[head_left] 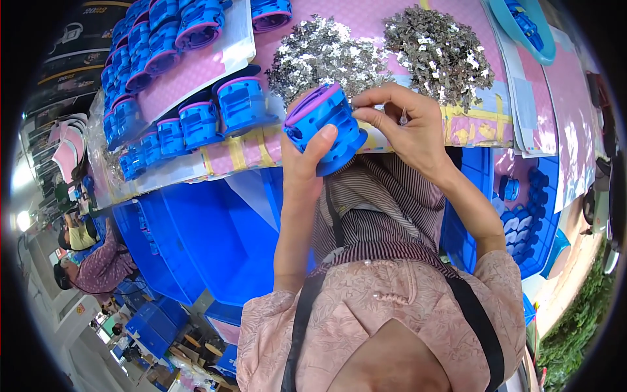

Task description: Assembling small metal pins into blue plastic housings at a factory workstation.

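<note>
I see my left hand (307,160) gripping a blue plastic housing with a purple rim (324,127), thumb pressed up against its near side and the other fingers wrapped behind it, out of my sight. The housing sits tilted, raised just above the front edge of the pink-topped table (366,16). My right hand (408,127) rests against the housing's right edge, forefinger and thumb pinched together on something too small for me to make out, with a small metal piece (403,118) showing between the fingers. Two heaps of small silvery metal clips (392,52) lie on the table just behind both hands. Rows of matching blue housings (189,121) stand to the left, and a blue bin (209,242) sits below the table edge
</note>
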{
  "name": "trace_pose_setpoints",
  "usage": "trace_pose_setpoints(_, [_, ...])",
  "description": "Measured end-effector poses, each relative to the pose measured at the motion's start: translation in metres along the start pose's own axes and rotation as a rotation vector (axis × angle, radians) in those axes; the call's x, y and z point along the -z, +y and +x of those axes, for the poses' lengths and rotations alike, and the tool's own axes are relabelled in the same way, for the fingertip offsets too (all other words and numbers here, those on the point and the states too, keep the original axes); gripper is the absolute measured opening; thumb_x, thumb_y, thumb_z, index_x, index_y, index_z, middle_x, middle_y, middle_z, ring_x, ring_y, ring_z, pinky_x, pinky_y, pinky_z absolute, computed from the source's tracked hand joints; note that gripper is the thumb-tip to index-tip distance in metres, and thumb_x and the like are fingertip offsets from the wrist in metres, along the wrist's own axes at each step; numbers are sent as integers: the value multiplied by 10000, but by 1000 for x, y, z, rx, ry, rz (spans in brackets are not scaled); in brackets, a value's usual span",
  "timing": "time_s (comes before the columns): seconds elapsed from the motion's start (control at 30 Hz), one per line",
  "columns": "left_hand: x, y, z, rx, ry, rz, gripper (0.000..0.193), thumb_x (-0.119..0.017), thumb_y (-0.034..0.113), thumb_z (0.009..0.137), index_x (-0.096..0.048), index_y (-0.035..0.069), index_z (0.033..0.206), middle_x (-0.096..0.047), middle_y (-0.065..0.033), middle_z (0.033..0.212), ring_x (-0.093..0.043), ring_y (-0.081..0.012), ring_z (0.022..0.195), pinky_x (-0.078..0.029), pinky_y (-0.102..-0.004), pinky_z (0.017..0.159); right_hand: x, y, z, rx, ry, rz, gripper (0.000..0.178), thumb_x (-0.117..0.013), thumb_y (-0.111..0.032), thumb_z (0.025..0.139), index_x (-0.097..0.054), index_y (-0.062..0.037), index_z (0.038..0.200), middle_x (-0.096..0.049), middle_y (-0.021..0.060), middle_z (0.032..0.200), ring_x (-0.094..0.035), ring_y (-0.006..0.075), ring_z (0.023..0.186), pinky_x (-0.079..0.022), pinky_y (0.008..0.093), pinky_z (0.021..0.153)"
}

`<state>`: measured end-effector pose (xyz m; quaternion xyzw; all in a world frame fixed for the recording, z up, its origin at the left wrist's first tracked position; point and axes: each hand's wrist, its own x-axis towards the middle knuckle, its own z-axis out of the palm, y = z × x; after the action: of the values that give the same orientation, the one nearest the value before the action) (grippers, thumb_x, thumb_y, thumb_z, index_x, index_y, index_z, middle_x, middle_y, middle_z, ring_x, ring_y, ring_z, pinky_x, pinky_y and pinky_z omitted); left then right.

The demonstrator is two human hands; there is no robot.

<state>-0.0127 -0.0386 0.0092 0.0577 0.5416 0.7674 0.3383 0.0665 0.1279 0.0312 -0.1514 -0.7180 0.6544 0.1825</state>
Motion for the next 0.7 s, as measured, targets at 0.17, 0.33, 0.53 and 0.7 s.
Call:
trace_pose_setpoints(0.17, [-1,0,-4,-129,27,47,674,-743,314,778,-510,-20,1316,-653,-140,1092,-690,-198,846,-590,-319,631,-3,12,-1,266,-54,-204,142,-748,-18,817,-731,-60,951,-677,13,866,-519,36,640,-369,195,533])
trace_pose_setpoints(0.33, [-5,4,-8,-158,23,124,694,-760,282,756,-501,-14,1327,-628,-131,1153,-646,-198,1017,-546,-345,882,-5,5,-8,134,-79,-106,140,-757,-5,799,-705,-45,923,-658,7,853,-469,34,598,-340,194,507])
trace_pose_setpoints(0.53, [-11,12,-11,-232,-9,142,683,-795,196,753,-474,-7,1321,-608,-124,1178,-611,-187,1067,-502,-324,940,-11,4,-8,430,-24,-243,202,-718,64,802,-707,-41,974,-644,52,927,-606,98,737,-453,209,566])
trace_pose_setpoints(0.7, [-11,18,-15,-97,-33,-1,651,-796,206,757,-498,-8,1295,-614,-117,1160,-617,-178,1052,-509,-318,930,-10,0,-10,386,-50,-218,213,-693,92,806,-706,-33,978,-632,76,1002,-635,147,848,-514,240,651])
